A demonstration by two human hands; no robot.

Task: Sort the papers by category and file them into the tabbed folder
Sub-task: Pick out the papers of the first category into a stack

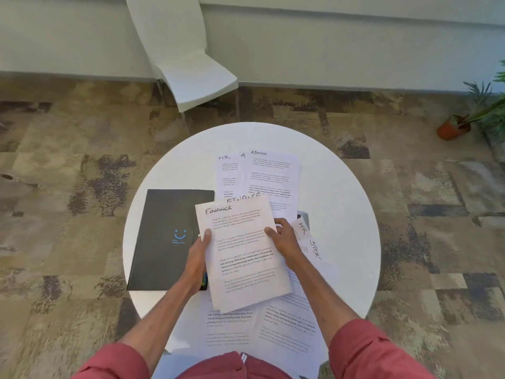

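Faded-red shirt (232, 365) w/ small white tag (243, 358); L & R sleeves (366, 348) rolled to abt elbow, forearms bare.

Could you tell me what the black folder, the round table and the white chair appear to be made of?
Black folder: probably card or thin plastic, matte; dull flat cover with a printed blue smiley.
Round table: smooth white top, laminate or paint, I cannot tell which; even soft sheen.
White chair: moulded plastic shell, one curved piece, on thin metallic-looking legs.

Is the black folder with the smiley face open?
No, the black folder lies closed and flat on the round table, its smiley cover facing up, beside the FINANCE papers.
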